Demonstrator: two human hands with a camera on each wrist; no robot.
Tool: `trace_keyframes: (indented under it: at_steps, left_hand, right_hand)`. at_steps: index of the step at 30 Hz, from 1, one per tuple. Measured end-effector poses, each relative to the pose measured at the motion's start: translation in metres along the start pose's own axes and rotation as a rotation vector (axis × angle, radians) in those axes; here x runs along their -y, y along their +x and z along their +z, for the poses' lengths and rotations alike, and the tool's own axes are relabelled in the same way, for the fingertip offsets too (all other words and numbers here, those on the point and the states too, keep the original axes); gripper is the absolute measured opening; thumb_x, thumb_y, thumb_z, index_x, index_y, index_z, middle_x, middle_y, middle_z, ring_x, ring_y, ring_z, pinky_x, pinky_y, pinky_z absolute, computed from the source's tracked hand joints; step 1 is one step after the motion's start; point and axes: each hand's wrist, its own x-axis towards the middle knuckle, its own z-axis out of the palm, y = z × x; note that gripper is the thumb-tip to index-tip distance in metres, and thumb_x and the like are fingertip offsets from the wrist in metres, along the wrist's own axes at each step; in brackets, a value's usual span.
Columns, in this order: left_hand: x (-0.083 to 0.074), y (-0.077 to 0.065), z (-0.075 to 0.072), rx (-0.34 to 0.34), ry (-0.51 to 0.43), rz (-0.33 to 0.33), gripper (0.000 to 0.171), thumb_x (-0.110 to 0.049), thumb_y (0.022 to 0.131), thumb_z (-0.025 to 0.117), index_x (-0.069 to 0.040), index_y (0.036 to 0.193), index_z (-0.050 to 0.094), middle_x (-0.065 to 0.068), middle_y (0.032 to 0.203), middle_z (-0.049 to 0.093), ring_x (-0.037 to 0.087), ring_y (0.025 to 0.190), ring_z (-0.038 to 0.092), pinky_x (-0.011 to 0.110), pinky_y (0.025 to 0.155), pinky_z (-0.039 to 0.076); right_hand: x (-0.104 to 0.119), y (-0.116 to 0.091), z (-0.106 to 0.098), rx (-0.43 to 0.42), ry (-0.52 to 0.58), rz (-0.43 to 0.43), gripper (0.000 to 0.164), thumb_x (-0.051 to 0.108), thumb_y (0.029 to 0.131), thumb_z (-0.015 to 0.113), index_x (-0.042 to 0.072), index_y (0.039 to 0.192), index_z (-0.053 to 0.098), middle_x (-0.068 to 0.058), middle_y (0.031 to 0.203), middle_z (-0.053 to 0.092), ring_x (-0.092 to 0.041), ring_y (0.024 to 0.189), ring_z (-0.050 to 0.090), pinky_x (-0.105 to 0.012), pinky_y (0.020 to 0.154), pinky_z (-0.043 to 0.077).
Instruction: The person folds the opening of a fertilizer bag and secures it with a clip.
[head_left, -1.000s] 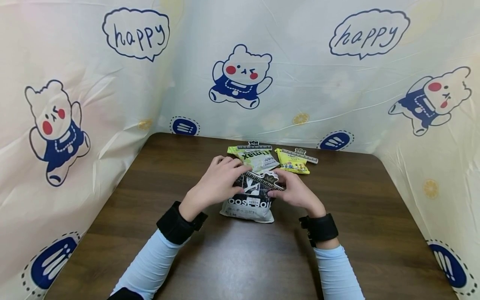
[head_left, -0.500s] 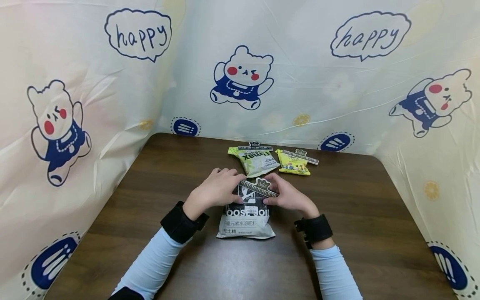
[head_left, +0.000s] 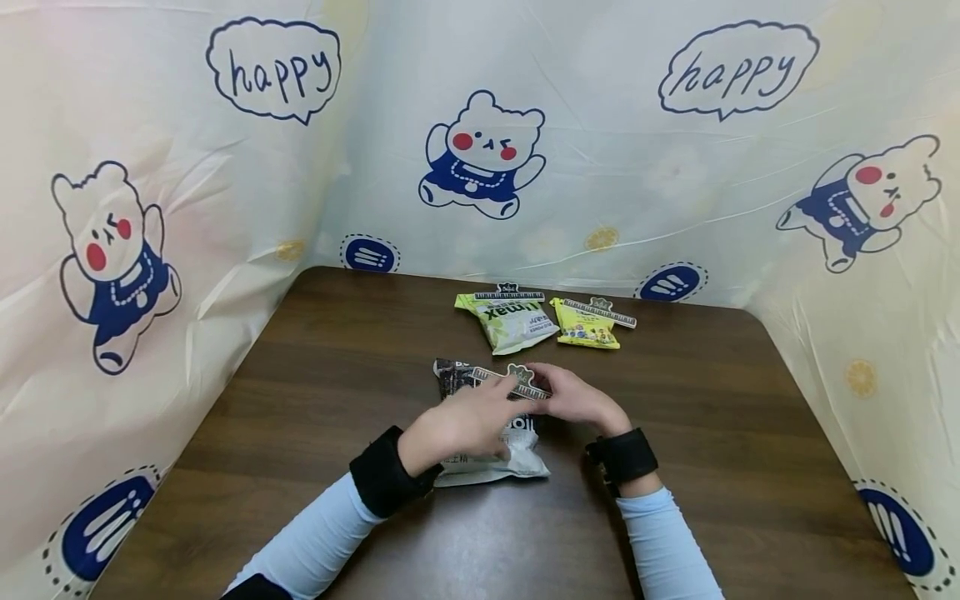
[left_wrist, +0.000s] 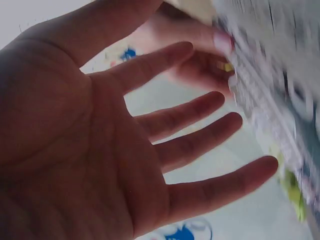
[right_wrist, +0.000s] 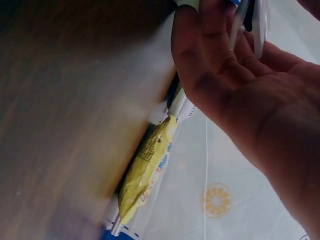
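Observation:
A black and white bag of fertiliser (head_left: 491, 473) lies on the table, with a clip (head_left: 520, 375) patterned like piano keys across its top part. My right hand (head_left: 581, 396) pinches the right end of this clip between thumb and fingers. In the right wrist view the clip (right_wrist: 260, 25) shows pale beside the curled fingers. Above the bag, my left hand (head_left: 468, 421) spreads over its middle and covers much of the print. The left wrist view shows the left palm (left_wrist: 100, 135) with fingers extended and apart, nothing in it.
Behind the bag lie a green and white packet (head_left: 517, 323) and a small yellow packet (head_left: 587, 327), each with a similar clip at its top. A printed cloth (head_left: 600, 167) rises around the brown table (head_left: 300, 375).
The bag and clip have come toward me and down flat onto the table. My left hand has left the clip's left end and swung right across the bag; the right hand stays at the clip.

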Motion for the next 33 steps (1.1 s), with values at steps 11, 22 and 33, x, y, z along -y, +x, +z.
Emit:
trace_keyframes:
  at_steps: [11, 22, 33]
  left_hand:
    - [-0.015, 0.009, 0.02, 0.025, 0.144, 0.054, 0.055, -0.036, 0.086, 0.09, -0.035, 0.137, 0.07, 0.004, 0.15, 0.048, 0.026, 0.138, 0.044, 0.054, 0.093, 0.053]
    - [-0.012, 0.007, 0.017, 0.065, 0.11, 0.029, 0.057, -0.02, 0.085, 0.09, -0.035, 0.136, 0.069, 0.003, 0.144, 0.05, 0.026, 0.13, 0.05, 0.056, 0.088, 0.053]
    - [-0.003, 0.002, 0.012, 0.087, 0.105, -0.047, 0.053, -0.013, 0.084, 0.088, -0.032, 0.13, 0.071, 0.004, 0.137, 0.052, 0.026, 0.121, 0.052, 0.043, 0.078, 0.055]
  right_hand:
    - [-0.008, -0.01, -0.018, -0.021, -0.018, 0.033, 0.07, 0.017, 0.104, 0.069, -0.005, 0.16, 0.033, -0.027, 0.129, 0.062, -0.039, 0.111, 0.065, -0.051, 0.09, 0.054]
    - [-0.017, -0.024, -0.037, -0.035, -0.009, 0.119, 0.065, 0.022, 0.108, 0.063, -0.003, 0.161, 0.035, -0.031, 0.141, 0.056, -0.047, 0.129, 0.055, -0.058, 0.098, 0.05]
    - [-0.019, -0.024, -0.04, -0.029, -0.007, 0.113, 0.062, 0.023, 0.108, 0.062, -0.004, 0.159, 0.038, -0.03, 0.136, 0.059, -0.043, 0.123, 0.059, -0.056, 0.098, 0.049]
